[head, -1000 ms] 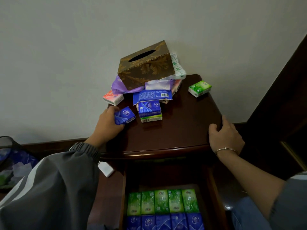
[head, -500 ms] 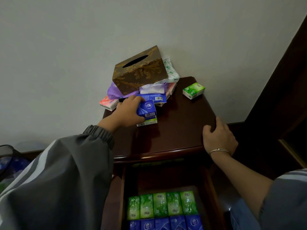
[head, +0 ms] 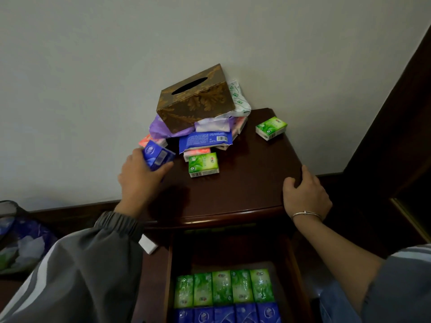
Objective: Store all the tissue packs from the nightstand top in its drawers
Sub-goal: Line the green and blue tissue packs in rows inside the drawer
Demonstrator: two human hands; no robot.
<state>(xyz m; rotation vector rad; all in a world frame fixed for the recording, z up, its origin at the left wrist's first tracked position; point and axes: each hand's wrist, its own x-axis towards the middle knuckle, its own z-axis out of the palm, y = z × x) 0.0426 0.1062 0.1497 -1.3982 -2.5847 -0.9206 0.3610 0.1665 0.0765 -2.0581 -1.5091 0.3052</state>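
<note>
Blue tissue pack (head: 156,155) gripped in the left hand (head: 140,180).

1. Nightstand (head: 245,194), centre of frame: dark reddish-brown, glossy wood.
2. Tissue box (head: 196,99), upper centre: brown with a golden leaf pattern; black slot on top.
3. Pack in the left hand (head: 140,183), left of centre: blue with a pale emblem (head: 156,155).
4. Flat pack (head: 206,140) below the box: blue with white print and a barcode.
5. Two loose packs, centre (head: 203,164) and upper right (head: 271,127): bright green with white edges.
6. Wrappers in the pile: purple (head: 161,129), pink-orange (head: 145,141), white with green marks (head: 239,101).
7. Drawer (head: 289,276), bottom centre: a row of green packs (head: 222,287) above a row of blue packs (head: 227,314).
8. Sleeve (head: 70,276), lower left: grey with a white stripe.
9. Wall (head: 93,66): pale grey.
</note>
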